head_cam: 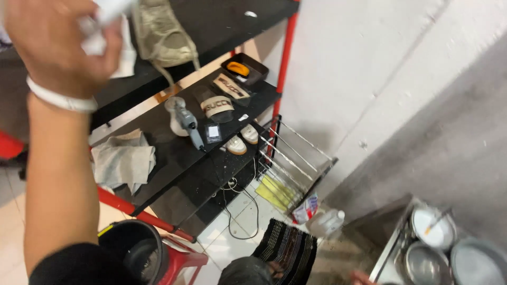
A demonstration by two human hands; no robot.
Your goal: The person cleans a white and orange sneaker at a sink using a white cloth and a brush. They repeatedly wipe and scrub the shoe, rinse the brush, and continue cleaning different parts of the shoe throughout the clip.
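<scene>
My left hand [55, 37] is raised at the top left, blurred, with a white band on the wrist. Its fingers are closed on a crumpled white thing [100, 29], either cloth or paper. The hand hangs in front of the top shelf of a black rack with red posts [285, 58], close to a beige woven bag [161, 34]. On the shelf below lie a pair of brown slide sandals [222, 97], a grey hand tool [189, 124] and a grey rag [124, 161]. My right hand is not visible.
A dark tray holding an orange item [244, 68] sits at the shelf's far end, and small white shoes [242, 140] on a lower shelf. On the floor are a wire rack [296, 163], a plastic bottle [327, 221], a striped mat [288, 248], a black bucket [134, 250] and metal pots [433, 248].
</scene>
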